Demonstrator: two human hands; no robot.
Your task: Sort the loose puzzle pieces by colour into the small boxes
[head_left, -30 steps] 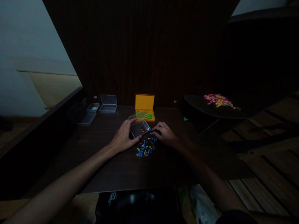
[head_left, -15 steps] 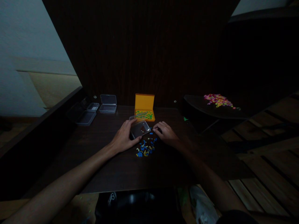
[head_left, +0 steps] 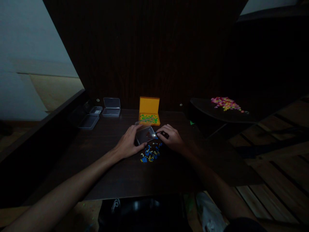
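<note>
My left hand point(head_left: 129, 143) is closed on a clear plastic box point(head_left: 142, 137), its thumb on the near edge and its fingers on the far side. The box is tilted, lid open, with a few tiny bits inside. My right hand point(head_left: 171, 138) is at the box's right corner, thumb and fingers pinched together. Whatever lies between those fingertips is too small and dark to make out. Just below the box, a loose pile of tiny blue, yellow and pale pieces point(head_left: 150, 155) is spread on the dark table point(head_left: 116, 180).
Behind the clear box stands an open yellow case point(head_left: 149, 104) holding small green pieces point(head_left: 152, 119). Open clear boxes point(head_left: 111, 112) sit at the back left. On a dark side surface at right lies a heap of pink and yellow bits point(head_left: 227, 103). A green scrap point(head_left: 191, 122) lies nearby.
My right hand has moved slightly left, its fingertips now up against the box's corner. The box in my left hand has shifted a little to the right.
</note>
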